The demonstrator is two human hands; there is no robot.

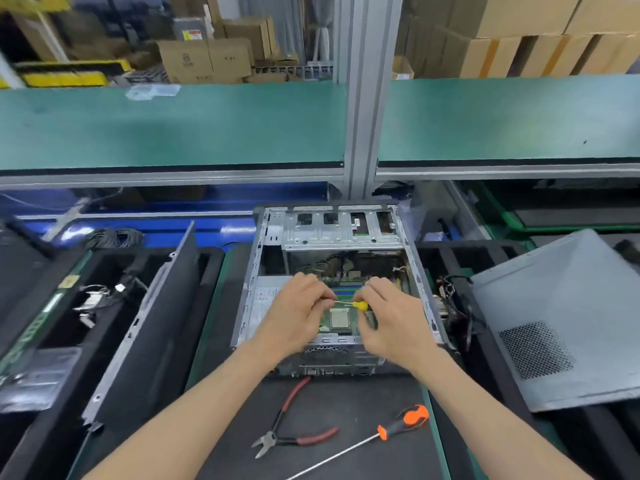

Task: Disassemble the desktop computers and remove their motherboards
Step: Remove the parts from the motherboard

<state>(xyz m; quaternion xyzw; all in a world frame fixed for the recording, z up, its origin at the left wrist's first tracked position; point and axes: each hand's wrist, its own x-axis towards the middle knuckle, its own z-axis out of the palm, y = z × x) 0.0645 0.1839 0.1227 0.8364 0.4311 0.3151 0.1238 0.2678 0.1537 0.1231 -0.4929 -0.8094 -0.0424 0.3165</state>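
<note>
- An open case (332, 282) lies on the tabletop (346, 427), its motherboard (337, 318) still inside.
- Both hands reach into the case, over the motherboard.
- Left hand (294, 317): grip pinching a thin metal shaft.
- Right hand (394, 317): grip pinching the small yellow-handled tool (360, 305).
- Cutters (294, 424) and an orange screwdriver (381, 434) lie nearer the person.
- A grey side panel (561, 323) rests at right.

Green bench shelf (173, 126); alu post (363, 98); stacked cartons (519, 36) behind
</note>
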